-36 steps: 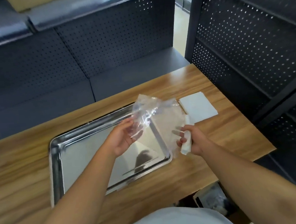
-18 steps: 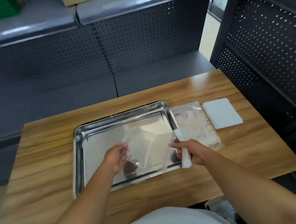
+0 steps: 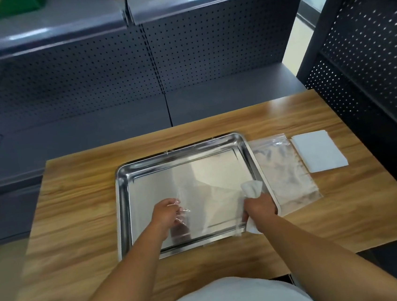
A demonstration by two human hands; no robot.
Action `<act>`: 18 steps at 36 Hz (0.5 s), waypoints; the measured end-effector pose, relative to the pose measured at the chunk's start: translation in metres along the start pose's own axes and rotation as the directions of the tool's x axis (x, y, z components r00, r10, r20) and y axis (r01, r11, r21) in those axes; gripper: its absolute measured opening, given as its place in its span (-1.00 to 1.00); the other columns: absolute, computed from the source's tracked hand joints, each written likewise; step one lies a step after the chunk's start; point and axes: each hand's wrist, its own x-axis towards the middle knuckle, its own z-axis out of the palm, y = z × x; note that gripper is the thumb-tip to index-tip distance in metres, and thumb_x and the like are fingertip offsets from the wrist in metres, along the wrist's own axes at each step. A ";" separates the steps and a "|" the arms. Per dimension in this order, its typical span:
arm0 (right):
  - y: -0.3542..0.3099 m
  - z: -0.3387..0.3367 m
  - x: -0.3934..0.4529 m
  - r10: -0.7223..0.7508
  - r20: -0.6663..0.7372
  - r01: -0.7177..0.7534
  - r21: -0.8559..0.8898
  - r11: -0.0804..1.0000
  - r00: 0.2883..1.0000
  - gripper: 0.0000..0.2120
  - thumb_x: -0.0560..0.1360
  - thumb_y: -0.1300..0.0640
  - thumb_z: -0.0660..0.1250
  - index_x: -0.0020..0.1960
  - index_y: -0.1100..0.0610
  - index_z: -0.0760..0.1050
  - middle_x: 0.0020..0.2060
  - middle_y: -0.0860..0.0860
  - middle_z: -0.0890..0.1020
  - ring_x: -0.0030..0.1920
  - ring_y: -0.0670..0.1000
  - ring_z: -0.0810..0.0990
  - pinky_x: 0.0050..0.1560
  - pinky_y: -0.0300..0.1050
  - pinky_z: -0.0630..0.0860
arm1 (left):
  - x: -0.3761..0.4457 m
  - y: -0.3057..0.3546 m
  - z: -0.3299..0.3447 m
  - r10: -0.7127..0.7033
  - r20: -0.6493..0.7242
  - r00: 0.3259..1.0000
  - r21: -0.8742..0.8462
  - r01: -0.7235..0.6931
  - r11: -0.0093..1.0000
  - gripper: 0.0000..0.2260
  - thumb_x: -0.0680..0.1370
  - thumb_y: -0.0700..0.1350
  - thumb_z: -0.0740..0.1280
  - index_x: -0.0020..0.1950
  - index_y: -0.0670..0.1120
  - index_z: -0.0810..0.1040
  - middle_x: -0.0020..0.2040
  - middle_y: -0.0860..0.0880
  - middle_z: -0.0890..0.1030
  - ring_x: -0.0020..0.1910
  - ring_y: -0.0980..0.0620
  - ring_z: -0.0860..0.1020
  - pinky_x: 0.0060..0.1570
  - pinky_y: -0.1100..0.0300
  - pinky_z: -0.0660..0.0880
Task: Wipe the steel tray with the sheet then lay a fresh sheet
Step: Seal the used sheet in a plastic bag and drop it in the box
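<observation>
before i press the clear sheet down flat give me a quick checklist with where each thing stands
1. Steel tray flat on the wooden table: ok.
2. Left hand pinching the clear sheet: ok.
3. Right hand free for spreading: not ok, it grips a crumpled white wipe along with the sheet.
4. Sheet lying flat in the tray: not ok, it is creased and lifted.
5. Tray wiped clean and dry: cannot tell.
6. Spare clear bag and white stack clear of the tray: ok.

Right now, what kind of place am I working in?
Probably a shop or stockroom: dark perforated metal shelving stands behind and beside a small wooden table that holds a steel tray.
</observation>
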 end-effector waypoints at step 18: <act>0.001 0.018 -0.001 0.106 0.214 -0.128 0.093 0.987 0.971 -0.91 0.37 0.36 0.42 -0.13 0.33 0.56 -0.57 0.15 0.53 -0.58 0.08 0.46 -0.45 -0.16 0.46 | -0.004 -0.007 0.028 0.399 0.317 0.861 0.589 -0.508 0.629 -0.69 0.57 -0.04 0.34 0.32 0.00 0.52 0.25 -0.09 0.54 0.21 -0.06 0.50 0.22 0.15 0.41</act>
